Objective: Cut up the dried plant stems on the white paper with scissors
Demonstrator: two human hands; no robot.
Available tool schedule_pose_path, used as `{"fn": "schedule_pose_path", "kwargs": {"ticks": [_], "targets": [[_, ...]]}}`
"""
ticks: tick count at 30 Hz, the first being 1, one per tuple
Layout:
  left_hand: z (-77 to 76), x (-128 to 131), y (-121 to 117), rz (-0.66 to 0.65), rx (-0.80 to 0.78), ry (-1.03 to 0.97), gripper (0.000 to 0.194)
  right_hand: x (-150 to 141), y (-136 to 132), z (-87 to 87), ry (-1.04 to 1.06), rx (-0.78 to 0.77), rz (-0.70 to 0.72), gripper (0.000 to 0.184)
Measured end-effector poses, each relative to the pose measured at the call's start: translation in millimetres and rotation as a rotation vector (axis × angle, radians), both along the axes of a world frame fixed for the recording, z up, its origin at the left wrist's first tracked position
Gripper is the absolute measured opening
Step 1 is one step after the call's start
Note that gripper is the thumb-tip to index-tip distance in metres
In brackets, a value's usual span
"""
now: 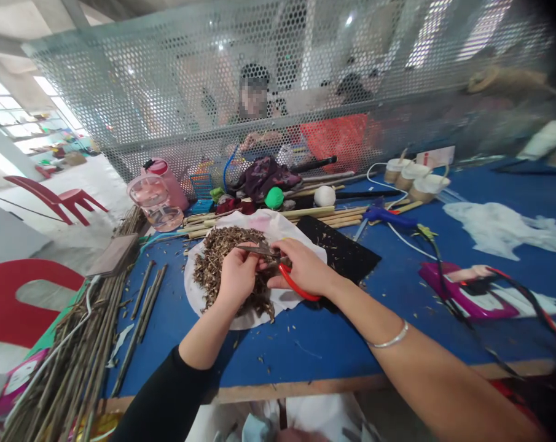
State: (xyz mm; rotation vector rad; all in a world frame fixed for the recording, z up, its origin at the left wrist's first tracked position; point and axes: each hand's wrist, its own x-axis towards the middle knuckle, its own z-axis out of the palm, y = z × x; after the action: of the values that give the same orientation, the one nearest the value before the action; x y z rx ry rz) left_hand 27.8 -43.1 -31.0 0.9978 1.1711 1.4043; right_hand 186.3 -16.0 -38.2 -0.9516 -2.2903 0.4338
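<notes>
My right hand is wrapped round a pair of scissors with red handles. The dark blades point left toward my left hand, whose thumb and fingers are pinched together by them. What those fingers hold is too small and covered to make out. Both hands are over a heap of short brown twig cuttings, which lies on a round white cloth or sheet. Right of the heap, partly behind my right hand, lies a black flat board sprinkled with small bits.
Long sticks are stacked at the left edge of the blue table. A clear jug, green ball, white ball and blue glue gun stand behind. A purple device with cables is right. A person sits beyond the perforated screen.
</notes>
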Motion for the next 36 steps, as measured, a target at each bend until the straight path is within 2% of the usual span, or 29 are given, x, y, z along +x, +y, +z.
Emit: {"fn": "schedule_pose_path", "kwargs": {"ticks": [6,12,22,24,27,30,33,36], "targets": [[-3.7,-0.7,-1.6,0.042,0.026,-0.009,0.020,-3.1,-2.7,0.2,0.029,-0.070,0.014,0.063],[-4.0,-3.0,-5.7,0.061,0.078,0.067,0.018,-6.4,-5.0,-2.3,0.046,-0.110,0.001,0.061],[-3.7,-11.1,-7.2,0.018,-0.013,0.097,0.020,-9.0,-7.6,-0.7,0.012,-0.213,0.005,0.047],[-1.5,-17.3,-6.6,0.016,-0.029,0.230,0.021,-5.3,-5.7,1.0,0.005,-0.248,-0.003,0.046],[4.5,-30.0,-3.8,0.088,0.009,0.632,0.020,5.4,-0.5,5.3,-0.009,-0.254,-0.052,0.049],[14.2,-37.8,3.7,0.127,0.101,0.995,0.011,17.8,6.6,8.4,-0.039,-0.218,-0.099,0.050],[24.2,-33.0,18.9,0.012,0.248,1.223,0.014,26.8,13.3,7.9,-0.038,-0.185,-0.176,0.049],[27.4,-18.0,39.6,-0.227,0.301,1.354,0.018,31.6,18.5,5.3,-0.008,-0.124,-0.233,0.046]]}}
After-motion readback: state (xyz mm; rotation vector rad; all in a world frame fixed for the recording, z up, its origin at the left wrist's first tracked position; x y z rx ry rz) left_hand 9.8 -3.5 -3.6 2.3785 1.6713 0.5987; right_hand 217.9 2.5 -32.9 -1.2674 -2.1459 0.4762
